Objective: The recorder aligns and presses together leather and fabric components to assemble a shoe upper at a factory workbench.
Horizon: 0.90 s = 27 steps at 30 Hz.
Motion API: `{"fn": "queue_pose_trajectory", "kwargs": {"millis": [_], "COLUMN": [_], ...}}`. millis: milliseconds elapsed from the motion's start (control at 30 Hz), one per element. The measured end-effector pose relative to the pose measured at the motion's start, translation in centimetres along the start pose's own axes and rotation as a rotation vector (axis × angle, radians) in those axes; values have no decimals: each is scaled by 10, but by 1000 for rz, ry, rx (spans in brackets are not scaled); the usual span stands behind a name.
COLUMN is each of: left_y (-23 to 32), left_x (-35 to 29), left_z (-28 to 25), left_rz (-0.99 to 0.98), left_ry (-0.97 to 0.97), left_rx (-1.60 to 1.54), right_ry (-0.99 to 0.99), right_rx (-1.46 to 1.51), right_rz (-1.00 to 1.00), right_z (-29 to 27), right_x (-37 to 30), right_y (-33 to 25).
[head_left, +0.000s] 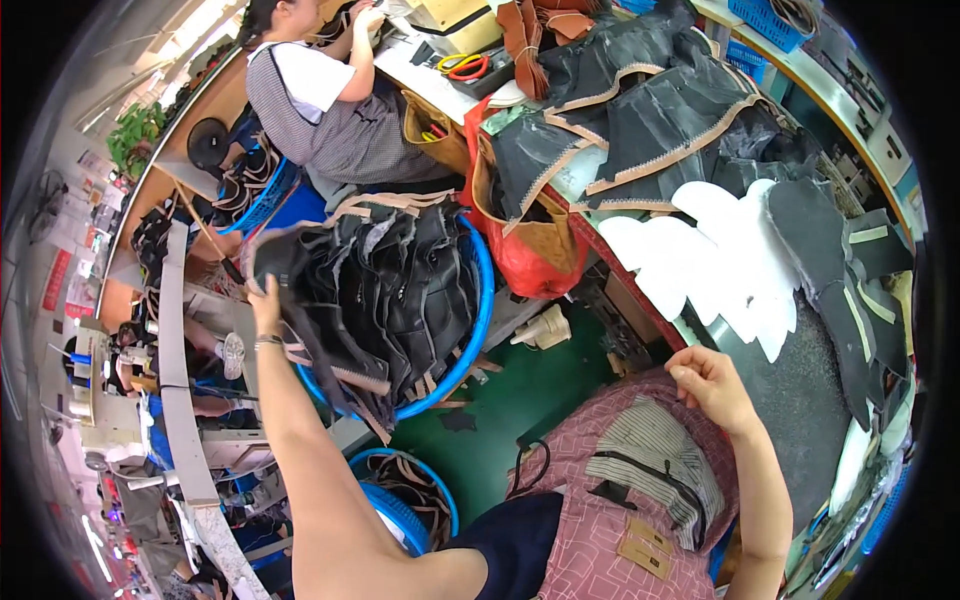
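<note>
My left hand reaches out at full arm's length to the left, its fingers closed on the edge of a black leather piece. That piece lies at the near-left side of a stack of similar black pieces with tan zigzag-stitched edges. They fill a round blue basket. My right hand is curled in above my lap, by the table's edge, with nothing visible in its fingers. White petal-shaped sheets lie on the table beyond it.
More black pieces with tan edges cover the table at the far right. A red bag hangs at its edge. A co-worker sits at the far left. A second blue basket stands below, near my leg. Dark cut pieces hang at the right.
</note>
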<state>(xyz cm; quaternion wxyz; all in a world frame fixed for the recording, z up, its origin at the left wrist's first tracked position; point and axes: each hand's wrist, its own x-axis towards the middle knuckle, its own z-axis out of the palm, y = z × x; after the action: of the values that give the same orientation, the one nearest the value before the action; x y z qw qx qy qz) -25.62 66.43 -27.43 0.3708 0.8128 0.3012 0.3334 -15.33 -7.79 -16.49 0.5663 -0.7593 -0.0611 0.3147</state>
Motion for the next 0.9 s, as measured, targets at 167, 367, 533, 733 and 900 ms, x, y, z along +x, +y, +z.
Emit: {"fn": "queue_pose_trajectory", "kwargs": {"millis": [167,367,533,733,900], "left_y": [73,158,302,540,622], "left_x": [-17,-28,-37,-144,-166], "left_z": [33,42,155,388,527], "left_rz": [-320,-214,694,1096,990], "left_ry": [341,444,258,-374,-618], "left_rx": [716,1118,536,-285,-11], "right_ry": [22,37,67,152,330], "right_rx": [-22,86,-128,-284,-407], "right_rz": [71,116,33,-195,-196], "right_z": [-10,-29,-36,-46,-69], "right_x": [-10,-19,-26,-26,-79], "right_y": [15,31,19,-5,14]}}
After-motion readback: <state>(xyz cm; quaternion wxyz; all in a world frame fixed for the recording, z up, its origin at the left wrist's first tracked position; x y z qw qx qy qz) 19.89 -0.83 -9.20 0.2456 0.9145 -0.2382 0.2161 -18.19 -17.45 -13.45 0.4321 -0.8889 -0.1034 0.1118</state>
